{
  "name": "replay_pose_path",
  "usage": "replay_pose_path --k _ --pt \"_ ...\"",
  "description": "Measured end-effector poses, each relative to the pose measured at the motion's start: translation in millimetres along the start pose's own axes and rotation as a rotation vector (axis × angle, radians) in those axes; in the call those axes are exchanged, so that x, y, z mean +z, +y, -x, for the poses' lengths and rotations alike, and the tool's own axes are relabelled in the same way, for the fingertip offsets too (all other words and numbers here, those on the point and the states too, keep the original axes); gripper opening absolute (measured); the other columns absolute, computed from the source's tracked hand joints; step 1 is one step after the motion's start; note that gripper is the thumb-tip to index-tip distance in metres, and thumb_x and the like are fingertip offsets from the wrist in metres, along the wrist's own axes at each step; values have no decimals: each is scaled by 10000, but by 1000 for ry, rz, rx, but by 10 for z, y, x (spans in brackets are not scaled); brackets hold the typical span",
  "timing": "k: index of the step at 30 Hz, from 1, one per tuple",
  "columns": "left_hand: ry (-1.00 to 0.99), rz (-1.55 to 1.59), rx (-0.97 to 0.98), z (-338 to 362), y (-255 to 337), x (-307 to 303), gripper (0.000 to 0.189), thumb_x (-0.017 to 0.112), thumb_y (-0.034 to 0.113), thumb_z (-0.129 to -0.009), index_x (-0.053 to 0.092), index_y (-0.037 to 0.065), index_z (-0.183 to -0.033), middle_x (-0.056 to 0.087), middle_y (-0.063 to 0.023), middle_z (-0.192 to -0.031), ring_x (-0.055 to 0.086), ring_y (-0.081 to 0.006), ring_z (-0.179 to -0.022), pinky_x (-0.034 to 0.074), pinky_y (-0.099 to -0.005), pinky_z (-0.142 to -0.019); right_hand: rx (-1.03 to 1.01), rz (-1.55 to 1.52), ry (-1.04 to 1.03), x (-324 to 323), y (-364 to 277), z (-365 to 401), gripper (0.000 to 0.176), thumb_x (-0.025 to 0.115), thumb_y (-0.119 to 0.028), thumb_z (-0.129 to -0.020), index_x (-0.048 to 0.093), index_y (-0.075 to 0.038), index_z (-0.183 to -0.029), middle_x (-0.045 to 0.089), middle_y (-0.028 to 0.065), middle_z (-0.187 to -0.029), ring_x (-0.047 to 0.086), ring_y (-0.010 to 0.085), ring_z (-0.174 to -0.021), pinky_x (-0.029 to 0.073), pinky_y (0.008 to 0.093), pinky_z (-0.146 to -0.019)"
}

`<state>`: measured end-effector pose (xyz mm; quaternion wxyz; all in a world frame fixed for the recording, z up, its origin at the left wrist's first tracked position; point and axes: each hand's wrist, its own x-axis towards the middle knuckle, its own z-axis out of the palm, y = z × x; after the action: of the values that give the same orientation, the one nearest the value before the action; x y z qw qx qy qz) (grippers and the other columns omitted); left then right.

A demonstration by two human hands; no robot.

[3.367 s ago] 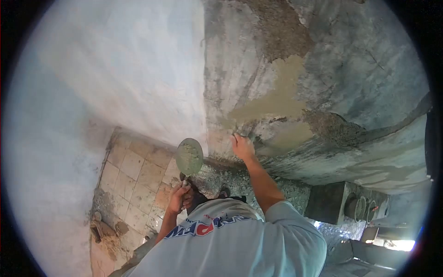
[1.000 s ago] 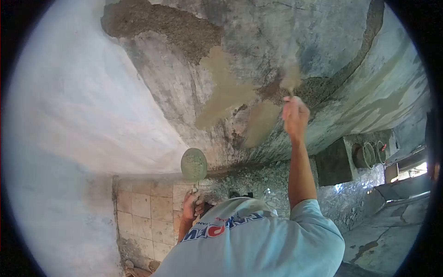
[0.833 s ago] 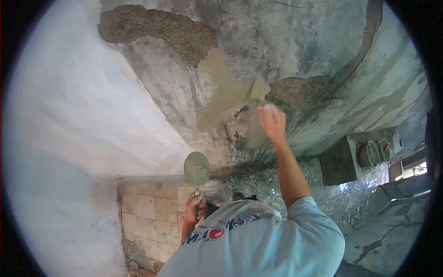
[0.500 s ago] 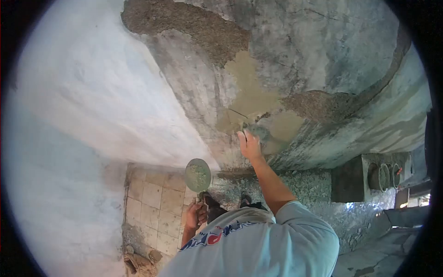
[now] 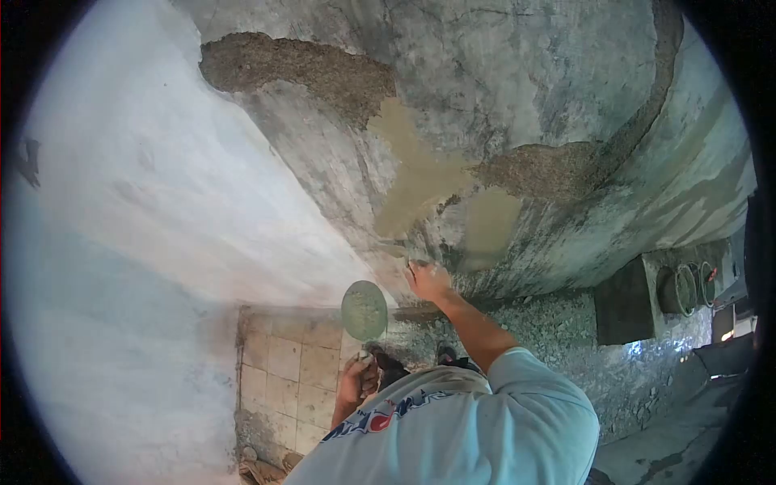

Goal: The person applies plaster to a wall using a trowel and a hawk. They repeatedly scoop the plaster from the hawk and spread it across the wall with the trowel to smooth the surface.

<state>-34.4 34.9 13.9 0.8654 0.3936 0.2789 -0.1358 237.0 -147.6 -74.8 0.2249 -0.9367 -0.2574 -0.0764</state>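
Note:
My left hand (image 5: pixel 357 380) is closed round the short handle of a round greenish pan (image 5: pixel 364 310), held low by the wall's foot with wet mortar in it. My right hand (image 5: pixel 429 282) is closed on a trowel, mostly hidden by the hand, its thin blade (image 5: pixel 394 250) lying close to the lower wall. Above it a patch of wet tan mortar (image 5: pixel 420 182) spreads over the grey wall (image 5: pixel 485 97). A second wet patch (image 5: pixel 491 222) lies to its right.
Bare rough strips (image 5: pixel 303 73) break the old plaster. A white wall (image 5: pixel 162 186) meets it on the left. Below are floor tiles (image 5: pixel 283 368) and rubble-strewn ground (image 5: pixel 550 339). A dark block (image 5: pixel 626 307) with a bucket (image 5: pixel 675 288) stands at the right.
My right hand has moved down and slightly left from the wet patch with the trowel. The pan and left hand sit slightly lower and further right as the view shifts.

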Motion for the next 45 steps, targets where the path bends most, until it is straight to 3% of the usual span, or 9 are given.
replay_pose_path --k 6,14,17,22,24,27,31,34,45 --pt "-12 -61 -42 -25 -40 78 238 636 291 -961 479 144 -858 415 27 -640 363 -70 -446 271 -227 -351 -8 84 -189 -382 -49 -231 306 512 -391 -1013 619 -130 -1130 725 195 -889 725 398 -749 576 539 -636" --pt "-49 -94 25 -93 31 59 196 611 288 -971 507 142 -892 424 30 -642 336 -71 -427 251 -237 -344 38 68 413 -1929 255 -283 235 572 -325 -1013 664 -110 -1004 714 174 -892 702 414 -748 556 517 -640" --pt "-66 -52 33 -103 42 21 184 593 275 -984 499 143 -896 430 26 -649 341 -71 -429 256 -233 -346 -48 54 622 -2264 560 -231 261 591 -293 -1017 701 -72 -1103 709 213 -891 710 378 -781 553 474 -635" --pt "-154 -74 54 -139 74 -18 175 563 252 -1009 483 141 -900 420 23 -618 354 -74 -422 267 -238 -346 351 -487 846 -2535 749 107 347 532 -293 -1064 688 1 -1161 661 87 -819 620 205 -669 483 344 -597" --pt "-181 -84 49 -122 84 10 136 578 216 -1006 481 162 -927 438 32 -631 364 -67 -422 245 -233 -338 426 -723 886 -2505 701 293 405 450 -298 -1099 672 38 -1138 520 -3 -722 440 89 -596 371 302 -523" --pt "-116 -146 79 -133 99 118 120 565 190 -1018 474 173 -941 434 42 -638 379 -65 -433 251 -235 -337 275 -738 763 -2244 505 571 371 475 -274 -1087 675 33 -1141 538 3 -746 450 106 -605 389 312 -544" --pt "-150 -103 45 -124 188 313 163 569 181 -1032 468 153 -908 405 47 -617 365 -58 -419 266 -239 -341 -49 -240 410 -1932 164 806 235 669 -196 -969 691 -14 -1117 655 136 -902 650 279 -752 524 358 -699" --pt "-203 -113 47 -101 231 412 101 533 146 -1045 486 175 -959 423 43 -646 390 -48 -445 280 -204 -324 -101 -276 305 -1784 -53 874 206 748 -138 -900 682 -21 -1056 663 185 -962 669 367 -813 552 407 -714" --pt "-209 -43 51 93 611 524 132 610 136 -1014 496 142 -947 368 74 -624 348 -31 -436 250 -212 -349 -440 -185 243 -1925 -454 651 273 828 -125 -769 689 -63 -995 656 111 -976 649 320 -800 516 419 -685"
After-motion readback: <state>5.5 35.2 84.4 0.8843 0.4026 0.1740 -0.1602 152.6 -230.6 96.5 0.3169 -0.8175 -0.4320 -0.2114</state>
